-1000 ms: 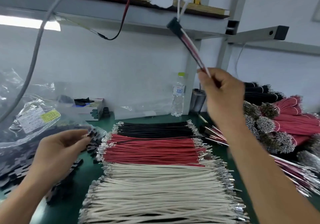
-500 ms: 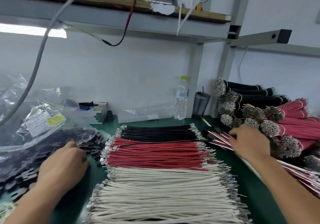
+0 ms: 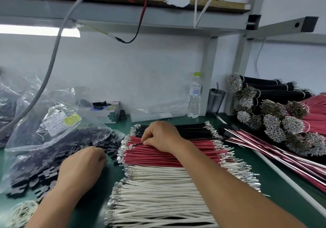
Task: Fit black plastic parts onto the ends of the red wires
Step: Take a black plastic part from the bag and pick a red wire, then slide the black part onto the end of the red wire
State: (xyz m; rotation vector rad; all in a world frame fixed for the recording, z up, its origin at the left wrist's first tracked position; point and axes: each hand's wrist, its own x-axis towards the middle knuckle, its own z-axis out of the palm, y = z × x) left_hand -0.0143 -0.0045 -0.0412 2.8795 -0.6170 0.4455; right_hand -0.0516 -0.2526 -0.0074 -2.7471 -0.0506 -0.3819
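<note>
The red wires (image 3: pixel 158 154) lie in a flat row at the frame's centre, between black wires (image 3: pixel 190 130) above and white wires (image 3: pixel 158 192) below, on the green bench (image 3: pixel 282 189). The right hand (image 3: pixel 163 136) rests on their left end, fingertips pinching one wire. The left hand (image 3: pixel 84 166), fingers curled, sits at the pile of black plastic parts (image 3: pixel 35 173) spilling from a clear bag (image 3: pixel 58 130) at left; whether it holds one I cannot tell. Bundled wires (image 3: pixel 282 118) are stacked at right.

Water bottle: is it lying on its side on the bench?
No, the water bottle stands upright at the back of the green bench, beside a dark cup.
</note>
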